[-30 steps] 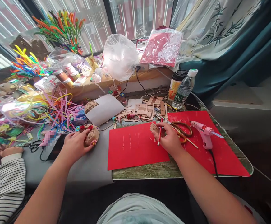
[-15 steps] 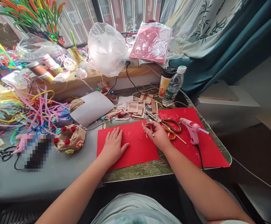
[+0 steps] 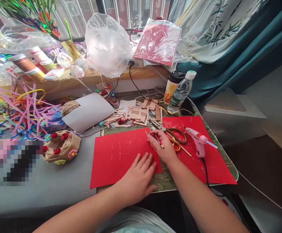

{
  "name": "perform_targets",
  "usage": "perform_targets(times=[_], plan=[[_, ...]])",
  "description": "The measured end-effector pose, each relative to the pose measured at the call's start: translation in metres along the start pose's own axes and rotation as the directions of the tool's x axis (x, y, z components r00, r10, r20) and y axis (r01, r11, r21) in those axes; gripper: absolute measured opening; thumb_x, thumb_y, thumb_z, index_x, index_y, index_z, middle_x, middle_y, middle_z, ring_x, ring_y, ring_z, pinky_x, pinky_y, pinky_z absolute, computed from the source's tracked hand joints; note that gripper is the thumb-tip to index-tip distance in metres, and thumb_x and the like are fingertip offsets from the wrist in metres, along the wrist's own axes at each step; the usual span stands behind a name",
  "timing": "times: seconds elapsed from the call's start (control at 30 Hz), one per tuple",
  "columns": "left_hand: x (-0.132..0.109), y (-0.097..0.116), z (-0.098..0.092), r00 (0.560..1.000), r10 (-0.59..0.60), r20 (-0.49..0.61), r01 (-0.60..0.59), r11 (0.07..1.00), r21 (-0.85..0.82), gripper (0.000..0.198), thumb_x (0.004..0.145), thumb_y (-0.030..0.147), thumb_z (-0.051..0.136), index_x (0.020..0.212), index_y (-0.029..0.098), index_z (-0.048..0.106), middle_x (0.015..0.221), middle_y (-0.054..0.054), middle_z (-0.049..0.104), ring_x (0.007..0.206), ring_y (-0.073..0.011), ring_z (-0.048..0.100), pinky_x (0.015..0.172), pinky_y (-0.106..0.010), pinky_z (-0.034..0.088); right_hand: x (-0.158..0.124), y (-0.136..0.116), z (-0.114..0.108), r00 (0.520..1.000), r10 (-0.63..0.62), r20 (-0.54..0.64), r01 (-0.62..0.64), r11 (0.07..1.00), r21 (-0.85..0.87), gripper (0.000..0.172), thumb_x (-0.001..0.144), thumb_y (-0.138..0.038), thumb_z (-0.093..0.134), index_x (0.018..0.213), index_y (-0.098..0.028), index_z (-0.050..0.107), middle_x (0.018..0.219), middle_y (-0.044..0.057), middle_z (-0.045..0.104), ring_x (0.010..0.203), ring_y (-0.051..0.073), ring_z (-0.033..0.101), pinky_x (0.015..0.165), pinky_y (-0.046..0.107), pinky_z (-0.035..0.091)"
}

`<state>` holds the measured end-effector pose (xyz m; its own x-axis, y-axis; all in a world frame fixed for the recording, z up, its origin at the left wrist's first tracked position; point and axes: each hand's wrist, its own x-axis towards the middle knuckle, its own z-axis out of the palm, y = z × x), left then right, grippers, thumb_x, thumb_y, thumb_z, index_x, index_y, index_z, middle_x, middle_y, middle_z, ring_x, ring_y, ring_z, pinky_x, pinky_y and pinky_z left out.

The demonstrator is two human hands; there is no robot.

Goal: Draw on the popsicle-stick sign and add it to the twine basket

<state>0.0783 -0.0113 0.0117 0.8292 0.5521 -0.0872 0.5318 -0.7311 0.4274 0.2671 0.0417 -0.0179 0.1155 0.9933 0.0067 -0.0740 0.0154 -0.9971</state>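
Note:
My left hand (image 3: 138, 176) lies flat with fingers spread on the near right corner of a red paper sheet (image 3: 114, 155). My right hand (image 3: 162, 147) rests at that sheet's right edge, its fingers closed round a red pencil (image 3: 158, 141) and a thin wooden stick (image 3: 148, 139). Orange-handled scissors (image 3: 173, 134) lie just right of that hand. A pink glue gun (image 3: 198, 142) stands on a second red sheet (image 3: 204, 161) further right.
A twine basket with red flowers (image 3: 60, 146) sits at the left on the grey cover. Behind are white paper (image 3: 89, 111), a twine ball (image 3: 69, 106), wooden stick pieces (image 3: 141, 113), pipe cleaners (image 3: 22, 106), a cup (image 3: 172, 87), a water bottle (image 3: 181, 92) and a plastic bag (image 3: 107, 45).
My left hand left the twine basket, moved onto the red sheet, then slid toward its near right corner. The right hand stayed put with the pencil. The view swung right.

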Motion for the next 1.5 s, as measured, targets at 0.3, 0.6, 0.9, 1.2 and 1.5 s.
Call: perform_targets(times=[0.3, 0.6, 0.9, 1.2, 1.5], plan=[[-0.014, 0.002, -0.016, 0.935, 0.353, -0.036, -0.352, 0.911, -0.217, 0.038, 0.098, 0.039, 0.050, 0.130, 0.021, 0.062, 0.134, -0.006, 0.070, 0.125, -0.0152, 0.061, 0.106, -0.029, 0.048, -0.008, -0.001, 0.004, 0.986, -0.128, 0.108, 0.164, 0.872, -0.462, 0.033, 0.087, -0.045, 0.074, 0.111, -0.024, 0.063, 0.104, 0.007, 0.069, 0.096, 0.026, 0.065, 0.087, 0.042, 0.052], [-0.058, -0.017, -0.013, 0.966, 0.259, -0.017, -0.251, 0.947, 0.200, 0.062, 0.094, 0.053, 0.054, 0.142, 0.013, 0.050, 0.151, -0.014, 0.054, 0.135, -0.0281, 0.050, 0.110, -0.044, 0.038, 0.000, -0.015, 0.032, 0.806, -0.368, 0.464, 0.592, 0.529, -0.609, 0.033, 0.090, -0.033, 0.072, 0.121, -0.025, 0.064, 0.117, 0.012, 0.068, 0.111, 0.032, 0.060, 0.098, 0.051, 0.047], [-0.046, -0.016, -0.024, 0.963, 0.268, -0.040, -0.248, 0.932, 0.266, 0.053, 0.094, 0.053, 0.053, 0.131, 0.016, 0.059, 0.133, -0.015, 0.064, 0.117, -0.0252, 0.058, 0.097, -0.039, 0.043, 0.030, -0.008, 0.047, 0.989, -0.131, 0.073, 0.143, 0.970, -0.194, 0.023, 0.094, -0.042, 0.065, 0.108, -0.025, 0.065, 0.103, 0.007, 0.072, 0.094, 0.024, 0.067, 0.090, 0.041, 0.053], [0.002, -0.003, -0.004, 0.968, -0.218, -0.126, 0.252, 0.848, 0.466, 0.084, 0.090, 0.063, 0.053, 0.150, 0.005, 0.048, 0.156, -0.029, 0.045, 0.139, -0.0464, 0.044, 0.108, -0.059, 0.037, 0.036, 0.022, 0.042, 0.998, 0.061, -0.022, -0.060, 0.997, 0.040, 0.024, 0.086, -0.043, 0.074, 0.098, -0.023, 0.067, 0.083, 0.001, 0.069, 0.071, 0.016, 0.064, 0.071, 0.030, 0.054], [-0.004, -0.016, -0.007, 0.987, -0.161, -0.017, 0.148, 0.857, 0.494, 0.072, 0.093, 0.052, 0.055, 0.145, 0.002, 0.053, 0.148, -0.032, 0.052, 0.133, -0.0452, 0.054, 0.104, -0.058, 0.045, 0.038, 0.020, 0.042, 0.995, 0.099, -0.008, -0.099, 0.993, -0.063, 0.027, 0.088, -0.046, 0.071, 0.100, -0.023, 0.066, 0.088, 0.004, 0.072, 0.074, 0.019, 0.068, 0.073, 0.034, 0.058]])
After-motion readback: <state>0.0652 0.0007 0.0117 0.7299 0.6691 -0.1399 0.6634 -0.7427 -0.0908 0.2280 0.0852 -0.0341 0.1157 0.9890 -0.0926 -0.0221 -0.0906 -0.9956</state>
